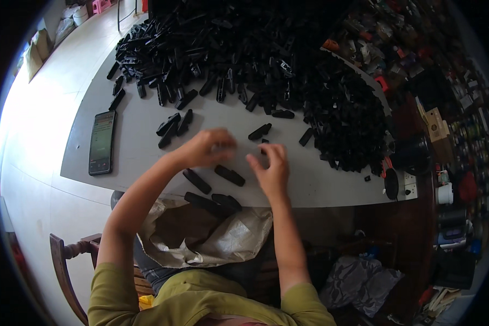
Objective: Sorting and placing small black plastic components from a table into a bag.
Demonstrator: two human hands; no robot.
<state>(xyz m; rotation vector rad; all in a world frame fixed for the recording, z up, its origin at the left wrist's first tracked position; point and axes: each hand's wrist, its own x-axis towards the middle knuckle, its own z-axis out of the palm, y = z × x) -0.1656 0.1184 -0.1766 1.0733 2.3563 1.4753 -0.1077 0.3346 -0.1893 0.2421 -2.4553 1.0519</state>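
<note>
Reaching over a pale grey table [320, 187], you bring both bare hands close together above scattered black pieces. Your left forearm slants inward, its hand [209, 148] turned toward the other with fingers bent; motion blur smears them, so how far they are closed, and on what, cannot be told. Your right forearm rises almost straight, and the right hand [271, 167] is partly open, thumb parted from curled fingers. A small dark part [264, 142] shows at those fingertips, but contact is unclear. Loose black pieces [230, 175] lie just below your hands; others sit by the near edge, above a sack [239, 239] whose shadowed inside is hard to read. Beyond, a black heap [244, 54] fades into darkness, its far side lost.
</note>
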